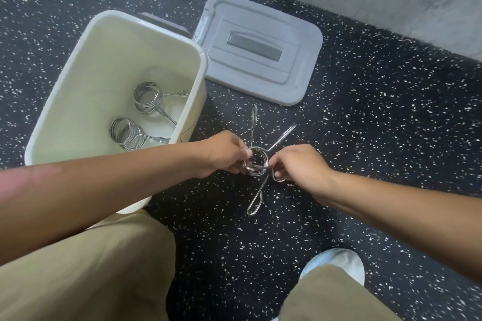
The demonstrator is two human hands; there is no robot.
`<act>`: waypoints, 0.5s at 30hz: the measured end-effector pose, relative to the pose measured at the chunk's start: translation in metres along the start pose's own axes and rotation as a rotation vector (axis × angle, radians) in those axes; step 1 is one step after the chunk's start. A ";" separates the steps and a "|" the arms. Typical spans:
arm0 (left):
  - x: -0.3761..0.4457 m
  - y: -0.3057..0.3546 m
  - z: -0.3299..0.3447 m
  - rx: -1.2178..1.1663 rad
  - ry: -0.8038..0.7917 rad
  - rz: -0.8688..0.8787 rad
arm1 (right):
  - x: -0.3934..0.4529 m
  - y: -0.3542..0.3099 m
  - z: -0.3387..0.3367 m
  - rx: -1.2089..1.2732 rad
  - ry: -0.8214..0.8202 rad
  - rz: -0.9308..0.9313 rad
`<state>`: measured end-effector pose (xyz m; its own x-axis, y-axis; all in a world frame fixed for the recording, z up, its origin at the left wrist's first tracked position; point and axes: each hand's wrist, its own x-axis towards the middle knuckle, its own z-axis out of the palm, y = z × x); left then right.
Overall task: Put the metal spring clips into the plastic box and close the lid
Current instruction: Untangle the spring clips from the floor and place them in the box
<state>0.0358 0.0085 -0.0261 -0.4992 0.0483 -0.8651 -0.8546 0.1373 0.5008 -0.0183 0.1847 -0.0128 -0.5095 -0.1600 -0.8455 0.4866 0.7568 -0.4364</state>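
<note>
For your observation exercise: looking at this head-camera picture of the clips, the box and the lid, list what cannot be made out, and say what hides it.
- How many clips lie in the tangle: in the head view the left hand and right hand cover the coils.
- The near end of the box: hidden by the left forearm.
- The lid underside: faces the floor.
- The lower corners of the view: blurred.

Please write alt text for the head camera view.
Both hands, left hand and right hand, grip tangled metal spring clips on the speckled floor. Beside them the open cream plastic box holds two clips; its grey lid lies apart.
</note>
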 end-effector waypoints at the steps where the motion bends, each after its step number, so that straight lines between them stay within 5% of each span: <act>1: -0.002 0.000 0.000 0.032 -0.017 0.026 | -0.004 0.002 0.000 -0.004 0.004 -0.016; 15: -0.049 0.000 -0.028 0.159 -0.067 0.314 | -0.046 -0.004 -0.009 0.334 -0.033 -0.154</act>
<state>0.0562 -0.0217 0.0172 -0.7187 0.1766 -0.6725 -0.6258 0.2573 0.7363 -0.0031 0.1948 0.0300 -0.5742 -0.2802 -0.7693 0.6136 0.4747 -0.6309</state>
